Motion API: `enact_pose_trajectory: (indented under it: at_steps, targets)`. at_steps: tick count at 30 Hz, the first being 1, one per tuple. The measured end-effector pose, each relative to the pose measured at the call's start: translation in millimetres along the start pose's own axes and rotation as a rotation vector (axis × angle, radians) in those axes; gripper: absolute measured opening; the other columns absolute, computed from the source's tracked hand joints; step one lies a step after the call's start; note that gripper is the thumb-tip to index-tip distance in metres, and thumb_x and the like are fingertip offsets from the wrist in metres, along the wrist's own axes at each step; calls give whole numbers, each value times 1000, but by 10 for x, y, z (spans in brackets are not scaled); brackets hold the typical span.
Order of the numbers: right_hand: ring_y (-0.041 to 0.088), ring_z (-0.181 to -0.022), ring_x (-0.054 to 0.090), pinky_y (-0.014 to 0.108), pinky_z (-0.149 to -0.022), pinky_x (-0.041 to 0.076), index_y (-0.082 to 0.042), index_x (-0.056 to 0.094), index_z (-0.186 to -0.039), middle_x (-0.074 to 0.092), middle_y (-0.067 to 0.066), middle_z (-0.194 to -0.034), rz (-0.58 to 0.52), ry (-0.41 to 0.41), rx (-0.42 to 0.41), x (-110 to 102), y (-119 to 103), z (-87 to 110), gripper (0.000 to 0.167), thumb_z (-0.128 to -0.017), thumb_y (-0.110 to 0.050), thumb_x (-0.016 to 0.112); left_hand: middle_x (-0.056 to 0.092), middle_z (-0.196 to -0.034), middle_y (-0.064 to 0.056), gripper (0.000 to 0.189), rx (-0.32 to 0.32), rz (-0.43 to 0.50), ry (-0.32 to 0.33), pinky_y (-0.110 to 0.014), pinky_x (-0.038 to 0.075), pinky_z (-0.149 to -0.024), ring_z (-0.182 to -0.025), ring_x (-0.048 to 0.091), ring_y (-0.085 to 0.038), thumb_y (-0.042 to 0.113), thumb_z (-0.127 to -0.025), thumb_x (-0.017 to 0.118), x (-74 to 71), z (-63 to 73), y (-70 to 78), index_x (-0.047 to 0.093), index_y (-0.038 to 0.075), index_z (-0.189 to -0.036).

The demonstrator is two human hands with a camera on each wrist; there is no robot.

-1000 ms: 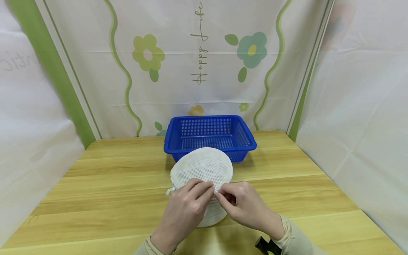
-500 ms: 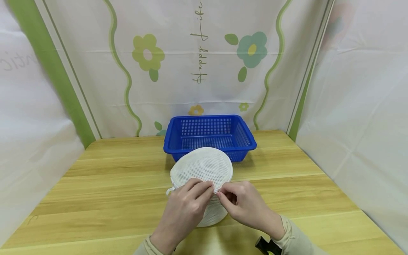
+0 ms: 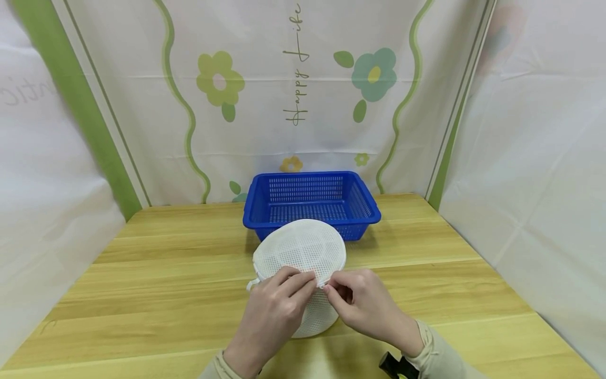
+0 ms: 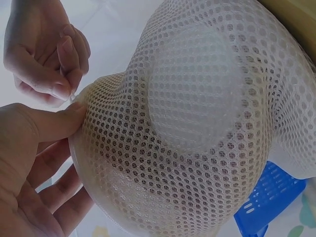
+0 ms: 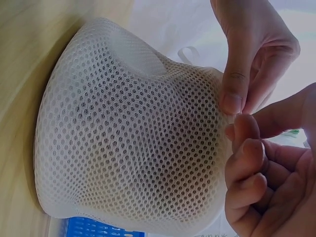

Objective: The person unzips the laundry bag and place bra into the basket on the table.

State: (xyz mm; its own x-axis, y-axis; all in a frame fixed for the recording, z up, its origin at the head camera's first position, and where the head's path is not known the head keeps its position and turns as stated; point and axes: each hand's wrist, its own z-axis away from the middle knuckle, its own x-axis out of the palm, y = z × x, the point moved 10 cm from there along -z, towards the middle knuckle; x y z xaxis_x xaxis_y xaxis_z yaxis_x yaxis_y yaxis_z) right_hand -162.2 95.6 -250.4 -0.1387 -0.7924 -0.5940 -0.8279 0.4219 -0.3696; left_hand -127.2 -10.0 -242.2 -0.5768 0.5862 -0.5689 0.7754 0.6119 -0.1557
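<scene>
A white mesh laundry bag (image 3: pixel 303 245), rounded and puffed out, stands on the table in front of the basket. A pale, smooth round patch (image 4: pixel 195 89) shows on its mesh. My left hand (image 3: pixel 279 308) pinches the bag's edge between thumb and fingers; in the left wrist view the thumb lies on the near side. Right beside it, my right hand (image 3: pixel 362 305) pinches something small at the same seam, perhaps a zipper pull, mostly covered by the fingertips. A white loop (image 3: pixel 253 284) sticks out at the bag's left side.
Behind the bag sits a blue plastic basket (image 3: pixel 312 222) with slotted walls, nothing visible inside. The wooden table (image 3: pixel 165 279) extends to both sides. Printed white curtains (image 3: pixel 265 121) enclose the back and sides. A black strap device (image 3: pixel 397 365) shows by the right sleeve.
My right fingertips have crept slightly to the right along the bag's seam. The left hand and the bag stay almost still.
</scene>
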Motion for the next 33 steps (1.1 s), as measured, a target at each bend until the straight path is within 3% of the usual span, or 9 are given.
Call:
enact_pose_trajectory:
  at_steps: [9,14,21,33]
  targets:
    - [-9,-50,39,8,-41,33,-16,63,-71,47,-19,-60,-8,2,27,-15,37,1,22,-82,2,69,72,-97,-2,25,-5,-6,19,-26,57,-71,-85,64,-16,3,-94,52,-26,-5,-15,77,5,-92]
    - [-7,-52,42,7,-43,35,-14,66,-76,50,-17,-64,-50,-5,-11,11,12,2,19,-85,2,69,71,-97,-2,25,-8,-7,26,-26,57,-68,-83,63,-17,5,-96,49,-28,-16,-9,74,6,-91]
    - [-6,-54,41,7,-44,34,-14,65,-77,50,-14,-63,-93,-33,-69,61,-55,-5,19,-87,2,67,69,-104,-6,31,32,-3,-8,-26,55,-78,-89,62,-20,7,-102,43,26,-23,41,74,3,-101]
    - [-8,-53,40,6,-43,33,-15,64,-75,49,-15,-61,-73,-29,-83,80,-49,8,21,-85,3,68,70,-104,-4,26,41,-3,-32,-24,54,-80,-91,61,-18,5,-96,50,41,-8,42,76,3,-101]
